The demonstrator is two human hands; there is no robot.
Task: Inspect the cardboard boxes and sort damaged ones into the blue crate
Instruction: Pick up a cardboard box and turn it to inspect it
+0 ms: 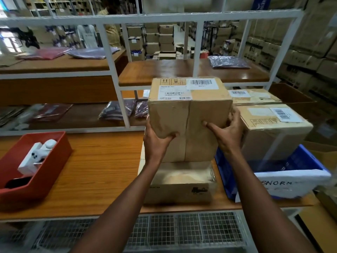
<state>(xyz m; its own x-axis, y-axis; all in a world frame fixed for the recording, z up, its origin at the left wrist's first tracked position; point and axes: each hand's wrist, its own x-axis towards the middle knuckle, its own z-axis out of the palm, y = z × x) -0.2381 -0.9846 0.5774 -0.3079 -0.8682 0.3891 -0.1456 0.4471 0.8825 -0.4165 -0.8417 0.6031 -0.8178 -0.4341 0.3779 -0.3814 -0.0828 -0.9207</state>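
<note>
1. Wooden table [102, 172] carries a red tray [54, 161] at its left side.
2. Blue crate [300, 161] sits at right, near the held box.
3. Cardboard box [187, 114] is held up above another box [180, 183].
4. Left hand [156, 141] and right hand [228, 130] grip its sides, thumbs pressed on the near face.

Setting: warehouse or stockroom, packing and sorting station. Evidence: stacked brown cartons [300, 46] filling the right side and far background; white metal shelving frame [113, 57] with wooden shelves across the upper frame; bagged garments [228, 62] lying on those shelves; wooden table [102, 170] in the foreground; barcode label [201, 83] on the held cardboard box [189, 110]; further labelled boxes [273, 123] at right; red bin [54, 161] at left; blue crate [310, 157] with handwritten paper sign at lower right.
</note>
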